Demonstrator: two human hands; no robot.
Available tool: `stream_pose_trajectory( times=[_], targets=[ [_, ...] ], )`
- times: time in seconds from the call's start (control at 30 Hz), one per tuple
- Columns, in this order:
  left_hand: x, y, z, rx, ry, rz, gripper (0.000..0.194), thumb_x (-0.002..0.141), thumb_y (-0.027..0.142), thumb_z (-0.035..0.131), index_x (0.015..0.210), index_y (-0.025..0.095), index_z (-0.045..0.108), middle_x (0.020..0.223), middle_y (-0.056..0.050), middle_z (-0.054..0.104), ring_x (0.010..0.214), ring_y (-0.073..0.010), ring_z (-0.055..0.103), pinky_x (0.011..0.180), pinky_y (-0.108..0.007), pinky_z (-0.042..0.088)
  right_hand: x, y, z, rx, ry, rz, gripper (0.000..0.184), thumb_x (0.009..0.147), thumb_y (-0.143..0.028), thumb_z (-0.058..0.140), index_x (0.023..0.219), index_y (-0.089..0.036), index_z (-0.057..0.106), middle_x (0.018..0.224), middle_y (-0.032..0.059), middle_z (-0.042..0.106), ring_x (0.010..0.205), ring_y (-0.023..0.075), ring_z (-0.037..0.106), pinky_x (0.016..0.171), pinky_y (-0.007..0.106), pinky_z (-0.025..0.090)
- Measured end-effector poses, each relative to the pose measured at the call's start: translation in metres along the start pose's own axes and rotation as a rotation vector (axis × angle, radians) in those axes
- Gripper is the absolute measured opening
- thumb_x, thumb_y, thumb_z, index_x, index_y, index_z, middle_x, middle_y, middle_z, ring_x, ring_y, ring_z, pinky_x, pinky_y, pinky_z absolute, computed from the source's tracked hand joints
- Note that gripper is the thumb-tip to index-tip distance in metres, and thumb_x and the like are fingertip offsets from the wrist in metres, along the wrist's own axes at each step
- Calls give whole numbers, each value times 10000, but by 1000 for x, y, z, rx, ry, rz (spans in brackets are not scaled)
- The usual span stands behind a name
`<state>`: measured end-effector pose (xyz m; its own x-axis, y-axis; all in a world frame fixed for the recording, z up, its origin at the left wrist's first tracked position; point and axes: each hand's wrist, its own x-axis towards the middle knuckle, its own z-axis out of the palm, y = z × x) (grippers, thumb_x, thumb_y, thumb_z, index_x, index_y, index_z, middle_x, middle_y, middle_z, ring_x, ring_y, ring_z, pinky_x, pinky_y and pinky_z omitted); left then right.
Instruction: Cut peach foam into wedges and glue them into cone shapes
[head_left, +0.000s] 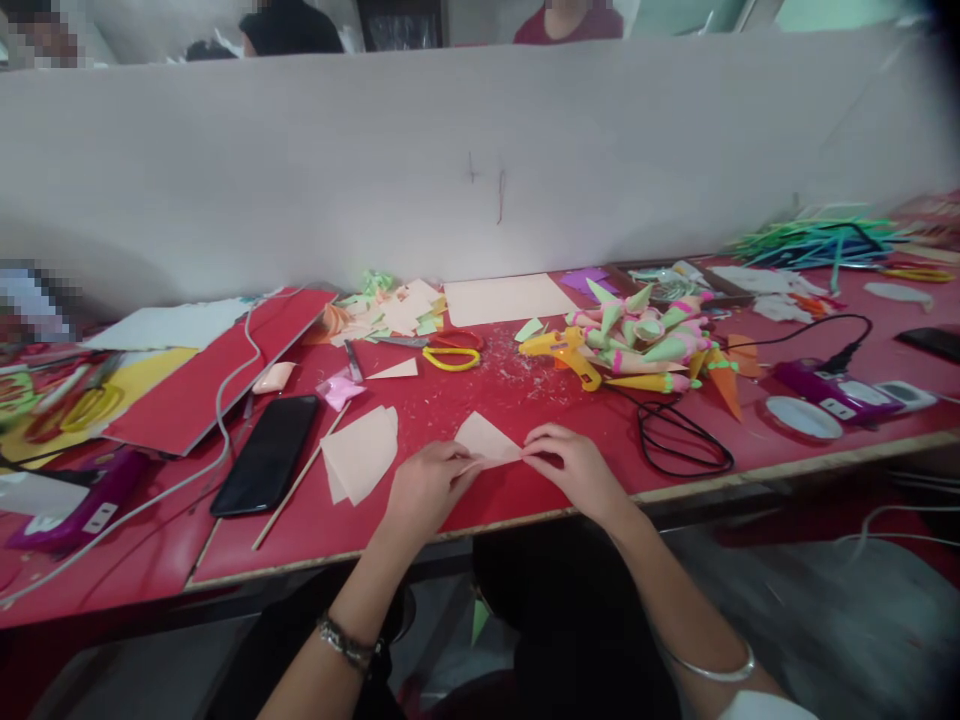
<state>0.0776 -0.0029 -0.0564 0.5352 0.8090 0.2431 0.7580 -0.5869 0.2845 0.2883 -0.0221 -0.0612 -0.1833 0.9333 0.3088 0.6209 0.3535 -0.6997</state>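
Both my hands rest on the red table [525, 400] near its front edge and pinch one small peach paper piece [484, 437] between them. My left hand [427, 485] grips its left lower corner with closed fingers. My right hand [570, 468] holds the right end, fingers curled. A stack of cut peach paper pieces [361, 452] lies just left of my left hand, next to a thin wooden stick [296, 485].
A black phone [266, 453] lies at left. Yellow scissors [450, 357], a yellow glue gun [566, 352] with black cord [679, 440], and a heap of paper cones [649, 345] sit further back. A white partition [480, 170] stands behind; people sit beyond it.
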Motion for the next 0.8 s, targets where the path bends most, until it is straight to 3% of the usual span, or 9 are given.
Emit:
stream_pose_trajectory(
  times=[0.43,0.8],
  targets=[
    [7,0,-1,-10,8,-125,330,845,391,428,789,190,683,868,-37,684,756,-155,622,602,-210,421,1,1,11,-145,97,46,85,776,-181,542,702,-178,586,820,48,556,787,173,533,742,309,436],
    [8,-1,-1,-31,-17,-148,331,841,396,430,805,180,679,897,-41,681,733,-154,618,570,-219,393,4,6,8,-146,126,105,160,719,-56,447,720,-189,535,785,41,535,733,168,530,690,307,444]
  ],
)
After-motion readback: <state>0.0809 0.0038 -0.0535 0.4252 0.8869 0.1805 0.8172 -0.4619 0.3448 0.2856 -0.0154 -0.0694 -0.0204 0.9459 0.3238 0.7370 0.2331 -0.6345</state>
